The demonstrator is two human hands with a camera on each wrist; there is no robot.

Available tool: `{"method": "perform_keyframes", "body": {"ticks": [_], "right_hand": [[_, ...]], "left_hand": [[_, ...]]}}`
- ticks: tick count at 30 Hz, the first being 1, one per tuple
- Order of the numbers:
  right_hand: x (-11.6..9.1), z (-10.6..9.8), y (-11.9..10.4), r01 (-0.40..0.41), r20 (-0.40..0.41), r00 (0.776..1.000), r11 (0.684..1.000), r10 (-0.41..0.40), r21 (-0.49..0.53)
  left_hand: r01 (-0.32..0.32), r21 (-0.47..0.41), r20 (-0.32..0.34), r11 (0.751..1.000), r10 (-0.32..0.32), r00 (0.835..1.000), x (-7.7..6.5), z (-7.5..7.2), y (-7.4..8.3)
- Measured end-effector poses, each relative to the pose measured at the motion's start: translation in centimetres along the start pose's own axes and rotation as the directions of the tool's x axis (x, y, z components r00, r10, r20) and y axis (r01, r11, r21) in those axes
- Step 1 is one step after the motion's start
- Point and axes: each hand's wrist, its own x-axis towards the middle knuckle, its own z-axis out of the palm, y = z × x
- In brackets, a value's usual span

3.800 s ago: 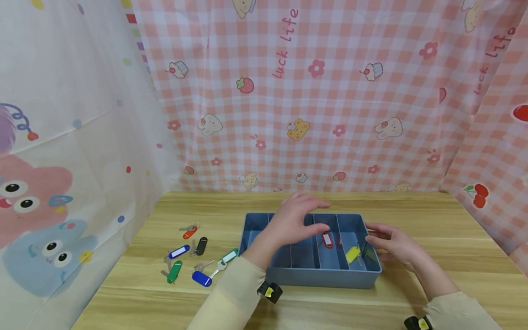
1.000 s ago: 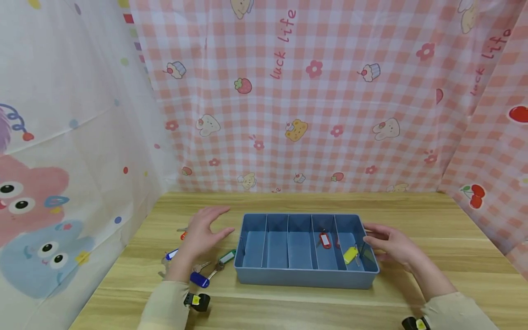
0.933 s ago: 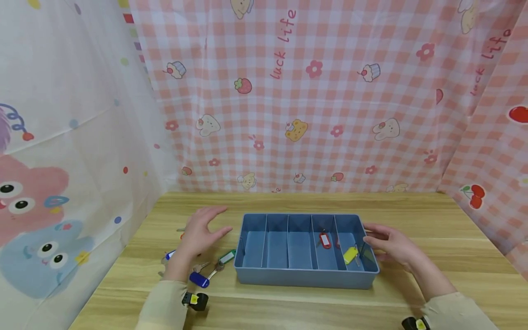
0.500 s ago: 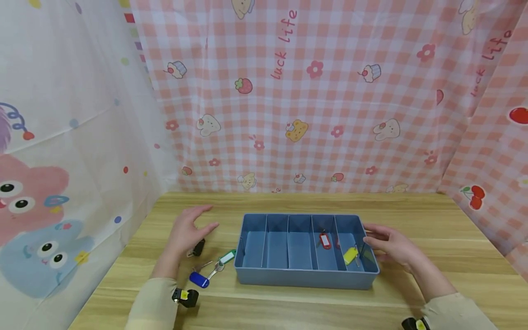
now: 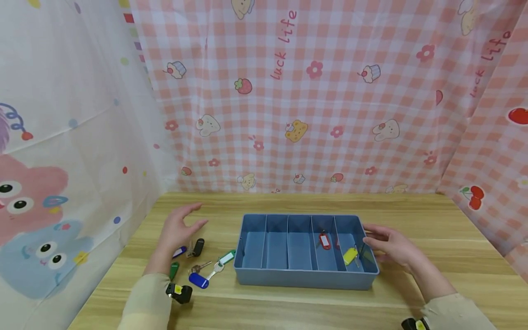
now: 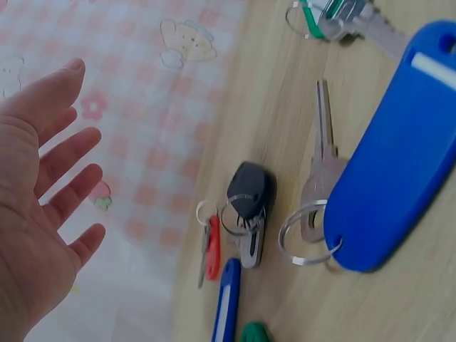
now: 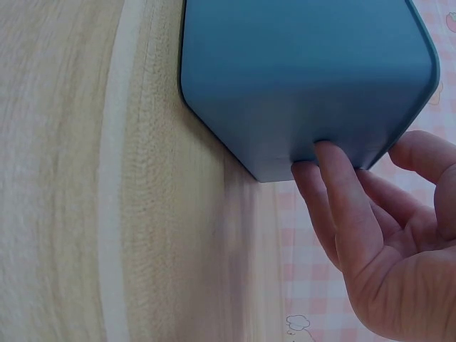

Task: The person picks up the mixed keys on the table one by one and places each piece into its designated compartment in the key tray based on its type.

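- Leftward, from its earlier place above the tray (image 5: 307, 277), the left hand (image 5: 176, 231) has been moved; it is held open behind the keys, thumb apart from fingers, with nothing gripped.
- Six key tags are counted on the surface (image 5: 272, 309), left of the tray: a nearer blue tag (image 5: 199, 280), a farther blue tag (image 5: 179, 252), a white-labelled green tag (image 5: 227, 258), a darker green tag (image 5: 174, 271), a black tag (image 5: 199, 247) and an orange-red tag (image 6: 214, 247).
- Two more are held in the five-compartment tray: a white-labelled red tag (image 5: 324, 240) in the fourth compartment from the left, a yellow tag (image 5: 350, 255) in the fifth.
- Any label lettering is too small to be read.
- The tray's right end is touched by the right hand (image 5: 392, 246), its fingers relaxed.
- "luck life" is printed twice on the checked backdrop (image 5: 264, 110).
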Motion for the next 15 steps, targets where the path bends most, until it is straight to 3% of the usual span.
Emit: {"method": "perform_keyframes", "body": {"ticks": [6, 15], "right_hand": [[0.0, 0.0, 0.0, -0.003, -0.004, 1.0, 1.0, 0.003, -0.006], [0.0, 0.0, 0.1, -0.001, -0.004, 1.0, 1.0, 0.001, -0.002]], "left_hand": [[0.11, -0.096, 0.008, 0.989, -0.11, 0.994, 0.1, -0.4, -0.9], [0.253, -0.121, 0.068, 0.96, -0.246, 0.967, 0.3, -0.7, -2.0]]}}
